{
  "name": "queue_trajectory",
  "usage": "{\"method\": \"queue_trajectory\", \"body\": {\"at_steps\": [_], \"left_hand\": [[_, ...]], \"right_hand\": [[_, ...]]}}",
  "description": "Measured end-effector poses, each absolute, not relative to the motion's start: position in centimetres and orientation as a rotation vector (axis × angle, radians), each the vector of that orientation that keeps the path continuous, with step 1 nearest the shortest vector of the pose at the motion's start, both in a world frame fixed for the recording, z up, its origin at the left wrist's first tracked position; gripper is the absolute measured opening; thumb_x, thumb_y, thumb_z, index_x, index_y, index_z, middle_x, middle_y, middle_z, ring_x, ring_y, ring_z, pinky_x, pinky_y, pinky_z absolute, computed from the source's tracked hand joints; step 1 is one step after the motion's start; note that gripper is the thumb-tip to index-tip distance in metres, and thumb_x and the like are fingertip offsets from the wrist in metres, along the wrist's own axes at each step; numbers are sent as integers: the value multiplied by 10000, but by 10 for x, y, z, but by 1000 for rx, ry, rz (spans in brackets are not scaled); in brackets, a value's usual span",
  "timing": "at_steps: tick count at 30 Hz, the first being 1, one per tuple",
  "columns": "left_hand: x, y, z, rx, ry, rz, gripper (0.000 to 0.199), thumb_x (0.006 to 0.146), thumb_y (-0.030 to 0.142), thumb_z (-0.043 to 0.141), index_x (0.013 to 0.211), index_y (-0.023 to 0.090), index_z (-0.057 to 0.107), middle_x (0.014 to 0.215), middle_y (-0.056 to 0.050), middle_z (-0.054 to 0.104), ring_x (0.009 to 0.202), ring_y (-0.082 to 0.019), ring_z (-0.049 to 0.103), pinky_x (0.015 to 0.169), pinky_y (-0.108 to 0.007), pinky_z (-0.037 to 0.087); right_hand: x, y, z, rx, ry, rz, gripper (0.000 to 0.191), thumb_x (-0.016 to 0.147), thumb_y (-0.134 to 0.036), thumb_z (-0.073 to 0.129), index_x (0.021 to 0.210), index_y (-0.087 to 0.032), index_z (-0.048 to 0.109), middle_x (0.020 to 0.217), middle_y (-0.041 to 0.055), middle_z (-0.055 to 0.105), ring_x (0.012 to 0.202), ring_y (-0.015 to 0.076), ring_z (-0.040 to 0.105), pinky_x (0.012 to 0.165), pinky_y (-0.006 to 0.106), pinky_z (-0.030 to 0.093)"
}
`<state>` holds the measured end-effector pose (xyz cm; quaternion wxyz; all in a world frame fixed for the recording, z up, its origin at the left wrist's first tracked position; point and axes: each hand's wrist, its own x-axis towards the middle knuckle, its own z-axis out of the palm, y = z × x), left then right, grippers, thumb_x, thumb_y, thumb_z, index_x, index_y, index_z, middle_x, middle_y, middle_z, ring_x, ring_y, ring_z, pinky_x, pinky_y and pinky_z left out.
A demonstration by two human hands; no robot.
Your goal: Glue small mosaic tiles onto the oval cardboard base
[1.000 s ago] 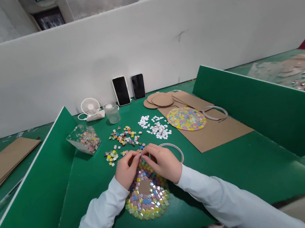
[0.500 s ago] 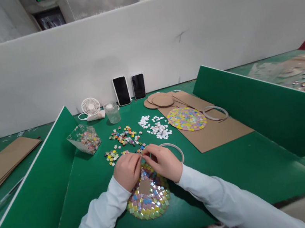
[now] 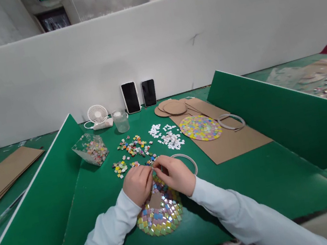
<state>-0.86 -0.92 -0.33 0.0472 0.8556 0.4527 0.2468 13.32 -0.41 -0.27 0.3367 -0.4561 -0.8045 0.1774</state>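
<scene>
My left hand (image 3: 137, 183) and my right hand (image 3: 175, 174) meet fingertip to fingertip above the far part of a round mosaic disc (image 3: 160, 222). Both are closed in a pinch. Whatever sits between the fingers is too small to make out. Shiny square tiles in yellow, green, pink and blue cover the disc, apart from a bare brown patch (image 3: 156, 200) near its middle. Just beyond the hands lie loose coloured tiles (image 3: 134, 145) and a heap of white squares (image 3: 171, 139). A pale ring (image 3: 191, 160) lies partly behind my right hand.
A clear container of tiles (image 3: 95, 150) stands left, near a glass (image 3: 121, 122) and a small fan (image 3: 98, 115). Two phones (image 3: 131, 98) lean on the back wall. Right, a cardboard sheet (image 3: 227, 147) bears another mosaic disc (image 3: 200, 127). Green side panels (image 3: 277, 119) flank the workspace.
Both hands stay pinched together over the disc, with only a very slight shift of the fingers. The other things have not moved.
</scene>
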Motion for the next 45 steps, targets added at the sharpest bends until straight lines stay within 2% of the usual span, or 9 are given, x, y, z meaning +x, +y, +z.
{"method": "queue_trajectory", "body": {"at_steps": [8,16,32,45], "left_hand": [[-8,-9,-5,2766,1295,895,253,797,186,314,700,139,544,641,-75,590,613,-173,535,583,-291,413],[-9,-7,-4,2760,1207,965,228,795,181,326,732,132,539,667,-66,607,623,-154,546,591,-270,435],[-10,-8,-3,2852,1194,920,258,793,185,311,689,136,542,618,-65,586,609,-158,539,575,-275,439],[-10,-7,-1,2549,1208,849,204,773,195,352,698,148,535,651,-45,585,627,-138,540,581,-238,424]], "right_hand": [[134,-6,-1,-1198,-2135,496,89,705,-130,392,657,-175,452,655,15,496,612,129,473,554,223,358],[133,-5,0,-1220,-2127,501,81,700,-138,399,638,-179,432,629,4,485,589,124,462,538,217,342],[133,-7,-3,-1225,-2125,443,79,681,-127,392,638,-178,434,626,2,482,572,118,458,518,209,317],[133,-8,-1,-1184,-2135,499,82,669,-128,382,613,-184,402,605,-7,455,565,116,440,518,207,312]]}}
